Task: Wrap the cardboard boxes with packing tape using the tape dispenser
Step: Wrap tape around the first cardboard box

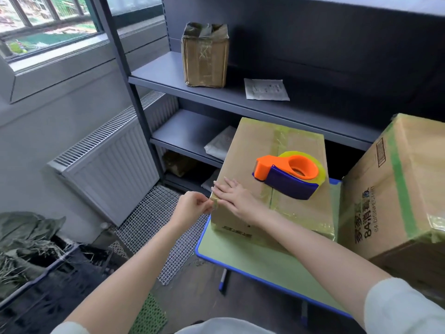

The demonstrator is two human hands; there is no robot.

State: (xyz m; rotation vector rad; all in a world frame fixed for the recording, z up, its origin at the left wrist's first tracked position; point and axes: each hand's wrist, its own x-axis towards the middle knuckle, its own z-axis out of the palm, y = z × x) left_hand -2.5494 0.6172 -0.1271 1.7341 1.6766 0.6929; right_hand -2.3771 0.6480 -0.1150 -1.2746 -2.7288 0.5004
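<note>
- I saw the box [269, 165] standing on the green table [252, 261], filling its far left part, with the box's near left corner just inside the table's left edge.
- The dispenser [290, 175], orange and blue with a roll of yellowish tape, lay on top of the box toward its right side, with neither hand touching it.
- My right hand [237, 197] lay flat on the box top at the near left corner, fingers stretched out and close together, pressing down on the cardboard and gripping nothing.
- My left hand [192, 204] was just off that same corner, beyond the table's left edge, with thumb and fingertips pinched narrowly on the tape end [215, 204] at the box's edge.
- Clear tape already ran across the box top and down its near side.
- A big box [397, 186] with green tape and printed lettering stood at the table's right edge, just beside the first; I could not tell if they touched.
- A small box [206, 55] stood on the upper shelf [159, 71] behind the table, near that shelf's left end, with a paper [266, 89] lying to its right.
- A radiator [108, 165] stood against the wall to the left, well apart from the table.
</note>
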